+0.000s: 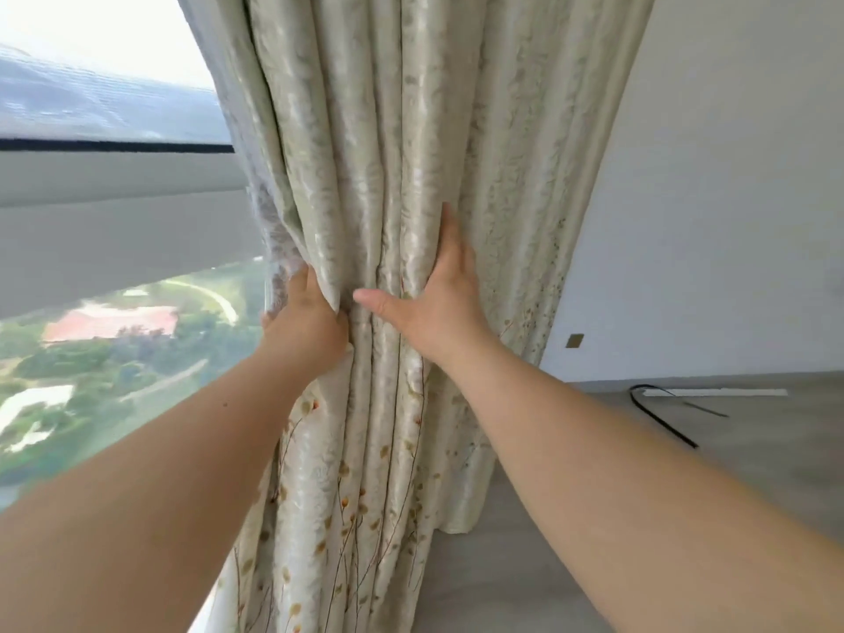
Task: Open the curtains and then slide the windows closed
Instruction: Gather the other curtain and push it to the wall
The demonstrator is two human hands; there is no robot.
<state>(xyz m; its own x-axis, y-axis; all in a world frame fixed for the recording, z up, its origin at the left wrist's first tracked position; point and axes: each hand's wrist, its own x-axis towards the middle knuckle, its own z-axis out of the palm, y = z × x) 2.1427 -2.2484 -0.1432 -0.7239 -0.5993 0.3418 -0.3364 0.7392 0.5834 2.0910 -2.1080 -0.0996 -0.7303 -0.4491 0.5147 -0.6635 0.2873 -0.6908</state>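
Curtain [365,185]: hanging bunched in thick folds at the right end of the window, between the glass and the wall; hem is reaching the floor.
Left hand [306,322]: clenching the curtain's leading edge, fingers wrapping in behind the fabric.
Right hand [434,303]: lying flat and spread on the folds, pressing, not gripping.
Sheer layer [269,230]: lacy strip is showing at the left edge, just beside the left hand; it is likely getting pinched in with the heavy cloth.
Risk, snag: pulling downward instead of sideways is likely straining the top fixings, which are out of view.
Risk, rebound: the flat palm is holding nothing, so the folds may be spreading back over the glass once released.
Window [114,249]: frame bar is crossing well left of the curtain; handle or sliding track, cannot tell.
Room right: wall [730,175] standing close behind the bundle, little room left.
Floor [571,564]: black cable [657,418] lying well apart, a trip point if stepping right.
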